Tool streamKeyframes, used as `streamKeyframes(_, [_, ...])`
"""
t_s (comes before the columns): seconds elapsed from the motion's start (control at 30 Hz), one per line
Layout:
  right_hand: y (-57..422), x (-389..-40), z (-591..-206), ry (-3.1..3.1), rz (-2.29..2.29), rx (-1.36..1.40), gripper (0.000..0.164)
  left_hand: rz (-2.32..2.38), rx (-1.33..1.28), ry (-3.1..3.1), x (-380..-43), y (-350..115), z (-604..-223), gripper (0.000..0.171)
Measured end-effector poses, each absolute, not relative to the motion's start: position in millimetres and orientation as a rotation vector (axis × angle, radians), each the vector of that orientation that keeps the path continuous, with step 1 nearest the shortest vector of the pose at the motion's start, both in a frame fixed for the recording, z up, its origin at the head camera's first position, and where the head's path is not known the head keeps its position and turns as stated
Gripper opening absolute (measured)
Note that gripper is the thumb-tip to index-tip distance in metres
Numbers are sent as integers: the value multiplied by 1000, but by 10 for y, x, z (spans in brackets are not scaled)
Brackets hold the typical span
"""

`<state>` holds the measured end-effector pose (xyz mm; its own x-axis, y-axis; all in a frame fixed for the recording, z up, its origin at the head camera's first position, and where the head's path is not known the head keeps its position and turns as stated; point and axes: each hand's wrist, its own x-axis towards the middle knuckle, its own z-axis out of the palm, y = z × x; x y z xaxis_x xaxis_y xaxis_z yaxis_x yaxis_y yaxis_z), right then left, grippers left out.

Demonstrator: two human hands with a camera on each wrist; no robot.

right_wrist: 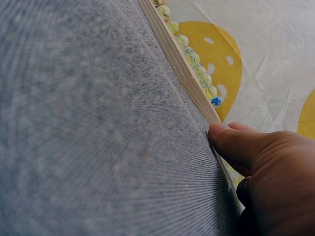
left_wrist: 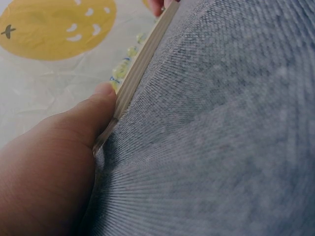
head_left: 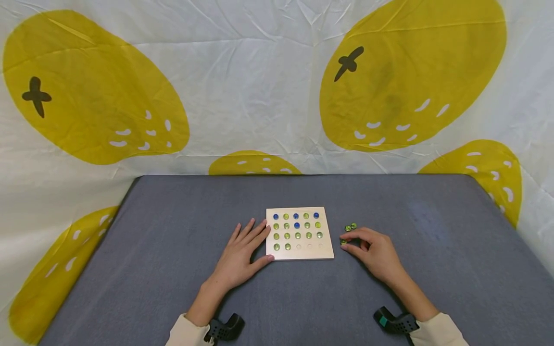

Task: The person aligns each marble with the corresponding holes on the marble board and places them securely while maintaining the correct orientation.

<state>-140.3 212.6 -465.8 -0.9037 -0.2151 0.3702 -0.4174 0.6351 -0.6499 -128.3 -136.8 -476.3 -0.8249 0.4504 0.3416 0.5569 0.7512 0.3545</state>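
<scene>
A square pale wooden board (head_left: pixel 303 253) lies on the table with several green and blue glass marbles seated in rows of round hollows. Three bare hollows show at the right of its front row. My left hand (head_left: pixel 238 257) lies flat with fingers spread, its fingertips and thumb touching the board's left edge. Just right of the board, my right hand (head_left: pixel 381 252) pinches a green marble (head_left: pixel 343 242) between thumb and index finger, low at the tabletop. In the right wrist view the fingers hide that marble.
Two loose green marbles (head_left: pixel 350 227) sit together just beyond the right hand's fingertips. The board stands on a grey cloth-covered table (head_left: pixel 182 211). Behind the table hangs a white curtain (head_left: pixel 255 96) with yellow fruit shapes. Each wrist wears a black device (head_left: pixel 227 329).
</scene>
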Motion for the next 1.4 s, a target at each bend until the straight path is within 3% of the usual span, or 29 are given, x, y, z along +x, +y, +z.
streamKeyframes(0.8, [2090,-1384,-4569,-2579,1125,441,20,-669,-790,-2737,-1280,-1341,-4760,69])
streamKeyframes(1.4, [1808,-1370,-4405,-2605,1299,461,17,-678,-797,-2725,-1282,-1373,-4761,69])
